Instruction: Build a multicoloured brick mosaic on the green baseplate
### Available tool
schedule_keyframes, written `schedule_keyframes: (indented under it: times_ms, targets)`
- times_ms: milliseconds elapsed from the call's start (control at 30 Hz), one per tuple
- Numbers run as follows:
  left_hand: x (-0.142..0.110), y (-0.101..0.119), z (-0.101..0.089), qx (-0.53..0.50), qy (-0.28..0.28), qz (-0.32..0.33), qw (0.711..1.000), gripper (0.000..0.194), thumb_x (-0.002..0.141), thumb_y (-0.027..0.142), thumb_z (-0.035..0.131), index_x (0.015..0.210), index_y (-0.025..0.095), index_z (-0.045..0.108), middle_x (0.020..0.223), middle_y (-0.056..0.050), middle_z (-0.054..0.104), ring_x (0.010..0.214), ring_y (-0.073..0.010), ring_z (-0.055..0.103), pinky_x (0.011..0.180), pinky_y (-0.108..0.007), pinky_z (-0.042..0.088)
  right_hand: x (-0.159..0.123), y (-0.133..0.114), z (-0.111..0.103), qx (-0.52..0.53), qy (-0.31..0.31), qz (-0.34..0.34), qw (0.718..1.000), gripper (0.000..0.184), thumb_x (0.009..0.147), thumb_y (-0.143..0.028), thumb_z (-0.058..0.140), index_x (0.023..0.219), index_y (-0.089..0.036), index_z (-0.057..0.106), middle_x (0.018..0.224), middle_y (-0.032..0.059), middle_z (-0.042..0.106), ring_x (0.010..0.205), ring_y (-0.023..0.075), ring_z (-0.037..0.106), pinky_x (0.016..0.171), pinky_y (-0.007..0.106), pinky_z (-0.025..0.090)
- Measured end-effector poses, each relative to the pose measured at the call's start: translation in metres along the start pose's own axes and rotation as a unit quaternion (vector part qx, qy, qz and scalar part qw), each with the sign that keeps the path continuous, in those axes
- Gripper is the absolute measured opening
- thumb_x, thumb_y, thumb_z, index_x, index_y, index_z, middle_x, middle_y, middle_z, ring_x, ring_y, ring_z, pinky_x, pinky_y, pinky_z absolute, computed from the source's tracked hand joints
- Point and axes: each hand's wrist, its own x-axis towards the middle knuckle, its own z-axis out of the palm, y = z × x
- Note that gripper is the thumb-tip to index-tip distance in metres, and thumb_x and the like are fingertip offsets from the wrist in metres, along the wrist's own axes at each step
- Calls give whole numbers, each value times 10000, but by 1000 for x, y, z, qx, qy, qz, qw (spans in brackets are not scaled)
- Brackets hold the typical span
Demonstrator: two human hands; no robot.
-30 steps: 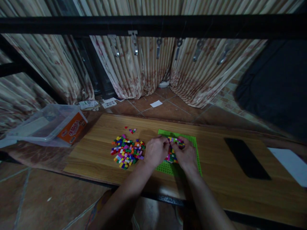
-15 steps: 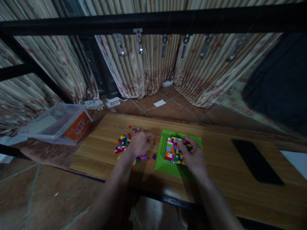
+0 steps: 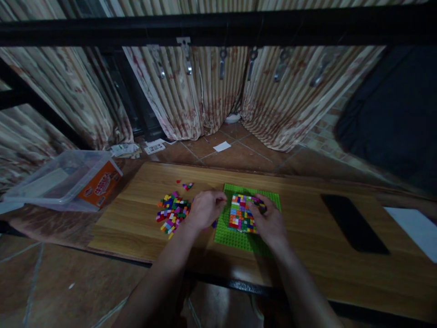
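A square block of many-coloured toy bricks point(image 3: 239, 212) sits on the green baseplate point(image 3: 225, 236). My right hand point(image 3: 271, 222) grips its right side, thumb across the top and fingers curled around the far right corner. My left hand point(image 3: 207, 208) hovers at the baseplate's left edge, thumb and fingertips pinched together; whatever lies between them is too small to make out. Left of that hand spreads a pile of loose toy bricks point(image 3: 172, 212), its right part hidden behind the hand and wrist. A few more small bricks point(image 3: 187, 186) lie just beyond the pile.
Everything rests on a low wooden table point(image 3: 133, 214). A black flat rectangular object point(image 3: 353, 223) and a white sheet point(image 3: 411, 230) are at the right. A clear plastic bin point(image 3: 68, 182) with an orange label stands to the left. A black bar point(image 3: 218, 34) with metal hooks crosses ahead.
My left hand went from the block to the loose bricks, then came partway back toward the baseplate, pinched. My right hand stayed at the block's right side. The view shifted slightly.
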Motion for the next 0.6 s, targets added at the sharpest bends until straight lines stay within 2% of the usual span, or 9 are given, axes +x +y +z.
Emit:
schedule_keyframes:
  times_ms: [100, 167, 367, 600]
  targets:
    - [-2, 11, 2, -72, -5, 42, 996, 187, 858, 225, 539, 935, 245, 708, 919, 6, 725, 851, -141, 656, 794, -231, 481, 0, -1, 0, 3, 2, 6, 1000, 516, 795, -522, 534, 1178, -189, 627, 995, 90, 695, 883, 235, 648, 778, 378, 511]
    - [-3, 18, 6, -80, -2, 57, 995, 190, 853, 200, 544, 922, 245, 716, 920, 6, 722, 855, -139, 652, 799, -229, 482, 0, -1, 0, 4, 9, 5, 1000, 504, 790, -513, 543, 1169, -193, 633, 1009, 89, 690, 891, 234, 645, 785, 377, 510]
    - [2, 28, 21, -27, 11, 93, 995, 185, 852, 173, 535, 874, 236, 708, 900, -5, 714, 858, -149, 647, 808, -242, 479, 0, 0, 0, 6, 4, 10, 1000, 497, 800, -497, 525, 1182, -195, 620, 998, 85, 684, 876, 232, 643, 775, 379, 513]
    - [6, 35, 27, 28, 12, 69, 997, 151, 846, 205, 539, 917, 229, 670, 854, -8, 718, 782, -158, 649, 722, -246, 470, 0, -3, -2, -16, 3, 3, 1000, 499, 809, -483, 515, 1189, -174, 611, 1077, 117, 656, 974, 250, 614, 874, 420, 467]
